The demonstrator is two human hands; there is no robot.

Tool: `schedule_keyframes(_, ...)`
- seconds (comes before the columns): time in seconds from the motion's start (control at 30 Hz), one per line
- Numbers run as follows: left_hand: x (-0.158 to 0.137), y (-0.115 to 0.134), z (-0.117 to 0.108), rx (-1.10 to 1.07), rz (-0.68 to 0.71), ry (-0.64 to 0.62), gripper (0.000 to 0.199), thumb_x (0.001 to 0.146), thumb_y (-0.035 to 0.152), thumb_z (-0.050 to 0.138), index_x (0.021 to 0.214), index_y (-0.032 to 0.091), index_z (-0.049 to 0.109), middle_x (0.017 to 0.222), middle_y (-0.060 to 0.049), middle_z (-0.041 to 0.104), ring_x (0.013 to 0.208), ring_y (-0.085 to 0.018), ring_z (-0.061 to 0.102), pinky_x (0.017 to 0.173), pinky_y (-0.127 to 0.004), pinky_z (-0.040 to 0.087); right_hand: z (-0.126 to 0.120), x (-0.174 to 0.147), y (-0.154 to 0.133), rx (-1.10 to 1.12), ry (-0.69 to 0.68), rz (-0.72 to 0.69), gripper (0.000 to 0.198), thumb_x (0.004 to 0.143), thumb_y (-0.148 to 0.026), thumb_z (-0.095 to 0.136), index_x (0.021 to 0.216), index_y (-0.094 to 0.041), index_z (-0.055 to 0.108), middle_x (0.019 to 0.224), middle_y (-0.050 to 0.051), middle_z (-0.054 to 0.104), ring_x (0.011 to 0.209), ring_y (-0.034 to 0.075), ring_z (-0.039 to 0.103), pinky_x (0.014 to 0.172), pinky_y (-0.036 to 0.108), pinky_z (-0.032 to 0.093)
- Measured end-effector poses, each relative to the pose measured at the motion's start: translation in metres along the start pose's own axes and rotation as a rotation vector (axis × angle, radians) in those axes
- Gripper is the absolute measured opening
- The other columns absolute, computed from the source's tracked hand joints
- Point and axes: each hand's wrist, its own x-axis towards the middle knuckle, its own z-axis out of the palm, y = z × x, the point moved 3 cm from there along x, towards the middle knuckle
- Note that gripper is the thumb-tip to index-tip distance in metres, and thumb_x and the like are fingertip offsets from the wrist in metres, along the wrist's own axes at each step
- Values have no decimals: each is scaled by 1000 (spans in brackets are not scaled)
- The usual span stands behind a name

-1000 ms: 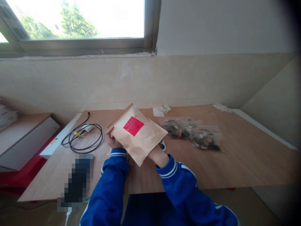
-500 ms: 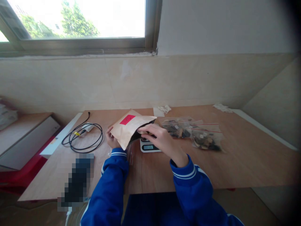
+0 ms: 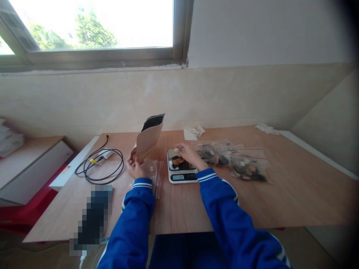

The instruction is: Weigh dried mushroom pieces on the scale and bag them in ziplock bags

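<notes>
My left hand is closed on the lower end of a brown kraft paper bag, which stands upright with its dark-lined mouth open at the top. Over the white digital kitchen scale, my right hand pinches a small pale dried slice. Brown and black dried pieces lie on the scale's plate, partly hidden by my right hand. The scale's display is lit, but its figures are too small to read. Flat clear zip bags lie beside my left wrist.
Clear zip bags of dark and pale dried pieces lie right of the scale. A coiled black cable and a pixelated dark device are on the left. Crumpled tissue sits at the table's back edge, near the wall.
My right hand has come out of the paper bag and moved over the scale with a small slice. The bag has swung from tilted toward the right to upright, uncovering the scale plate.
</notes>
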Motion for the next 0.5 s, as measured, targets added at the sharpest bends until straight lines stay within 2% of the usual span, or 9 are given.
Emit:
schedule_keyframes(0.1,0,0,-1,25,-6,18,43,75,40,66,109,17,53,92,-5,59,75,-15,63,59,-25,57,3,4,5,-111,-93,20,22,83,-15,58,102,-15,70,108,11,72,105,21,64,99,37,44)
schedule_keyframes(0.2,0,1,-1,4,-2,16,44,76,38,67,111,16,54,93,-6,59,75,-14,63,58,-25,57,-8,-2,-5,-24,-28,-43,27,85,-14,53,107,-15,69,113,11,70,111,20,62,101,36,44)
schedule_keyframes(0.3,-2,4,1,8,67,-32,40,77,37,66,110,16,56,96,-7,60,78,-15,63,57,-23,56,-32,-16,-34,135,182,-153,29,89,-15,44,107,-17,67,113,8,68,109,18,61,97,34,46)
schedule_keyframes(0.4,-4,9,4,30,160,-99,36,79,37,64,108,16,59,95,-7,60,78,-15,62,57,-23,55,-56,-34,-71,181,397,-233,26,93,-20,40,101,-20,66,104,6,67,103,18,61,95,35,46)
schedule_keyframes(0.5,-7,12,6,35,186,-150,36,80,37,63,109,17,59,87,-3,58,69,-12,62,58,-23,55,-63,-44,-104,96,298,-355,25,93,-21,43,99,-21,67,99,6,66,101,20,60,95,36,46)
